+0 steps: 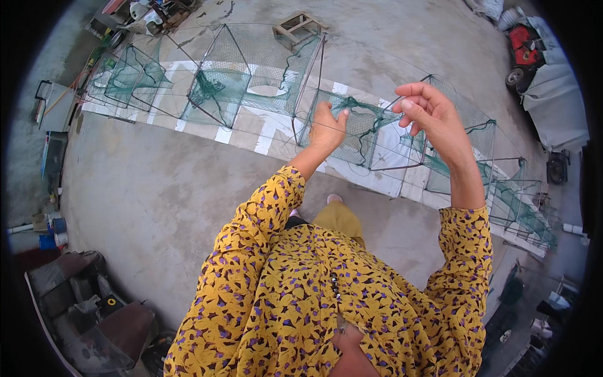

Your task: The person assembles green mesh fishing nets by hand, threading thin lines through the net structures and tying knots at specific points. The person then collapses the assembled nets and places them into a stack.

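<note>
A long folding net trap [267,85] of green mesh on dark, thin metal frames stretches from left to right in front of me. My left hand [328,127] is at its middle section, beside a frame bar, with the thumb apart from the fingers. Some of those fingertips are hard to see. My right hand [434,119] is raised over the section to the right, fingers curled and thumb drawn in toward them. Whatever is pinched there is too fine to make out. Dark green cord [361,147] runs through the mesh between my hands.
Pale boards or sheets [251,139] lie under the trap. Beyond it stands a small wooden stool [295,28]. A red wheeled machine [525,50] and a grey cover [556,103] are at the far right. Dark clutter [107,320] sits at the lower left.
</note>
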Demonstrator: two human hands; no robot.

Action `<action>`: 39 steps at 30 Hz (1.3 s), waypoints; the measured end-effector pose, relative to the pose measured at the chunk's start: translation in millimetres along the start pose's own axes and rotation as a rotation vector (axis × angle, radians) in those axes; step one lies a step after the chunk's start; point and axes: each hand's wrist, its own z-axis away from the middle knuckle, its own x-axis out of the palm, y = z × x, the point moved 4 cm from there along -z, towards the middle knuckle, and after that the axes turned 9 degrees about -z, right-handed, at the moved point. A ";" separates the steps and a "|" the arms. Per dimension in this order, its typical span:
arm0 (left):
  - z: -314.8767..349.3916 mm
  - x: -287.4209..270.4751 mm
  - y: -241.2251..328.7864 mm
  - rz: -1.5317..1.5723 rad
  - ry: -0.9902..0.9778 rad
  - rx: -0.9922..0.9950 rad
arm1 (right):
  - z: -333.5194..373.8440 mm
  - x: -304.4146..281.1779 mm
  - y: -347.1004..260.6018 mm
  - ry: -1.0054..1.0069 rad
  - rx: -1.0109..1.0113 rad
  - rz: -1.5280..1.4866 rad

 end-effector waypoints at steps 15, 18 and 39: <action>6.6 6.8 15.2 0.185 0.000 0.516 | -18.8 134.0 10.9 -0.338 -0.151 0.472; 9.0 7.1 30.5 0.174 0.089 0.674 | -18.7 119.3 19.2 -0.257 -0.131 0.452; 20.0 65.9 93.2 0.334 -0.086 0.248 | 66.2 -116.5 31.7 -0.222 0.225 0.094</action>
